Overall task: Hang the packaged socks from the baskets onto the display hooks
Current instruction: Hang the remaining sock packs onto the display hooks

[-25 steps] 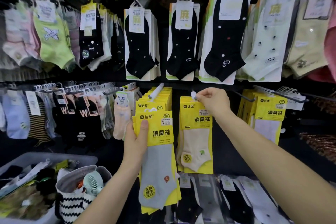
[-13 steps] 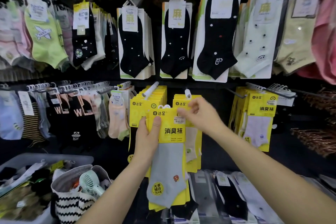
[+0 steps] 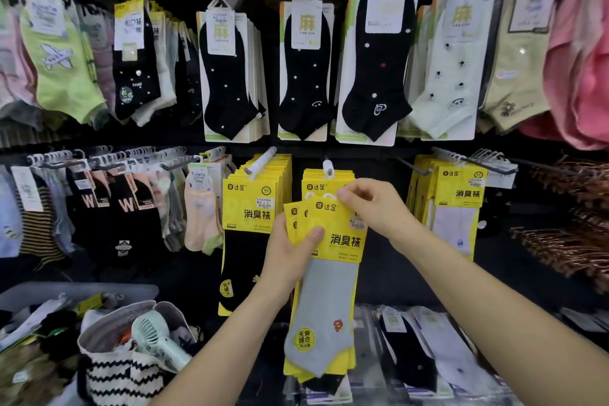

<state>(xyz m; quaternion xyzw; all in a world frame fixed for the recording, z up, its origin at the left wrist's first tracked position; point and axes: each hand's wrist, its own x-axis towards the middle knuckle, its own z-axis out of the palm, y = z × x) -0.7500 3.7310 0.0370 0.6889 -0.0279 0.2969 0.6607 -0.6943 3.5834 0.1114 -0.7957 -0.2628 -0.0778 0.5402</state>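
- Yellow sock packs, fanned, grey sock in front, held just below white-tipped display hook.
- Left hand grips pack stack, thumb over front.
- Right hand pinches front pack's top corner.

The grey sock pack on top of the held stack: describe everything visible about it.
The grey sock pack has a yellow card header with black characters, a price sticker and a white hanger loop; a grey ankle sock hangs below, bearing a round yellow sticker and a small orange motif. It fronts a fanned stack of similar yellow packs. The left hand grips its left edge; the right hand pinches its top right corner, below the white-tipped hook.
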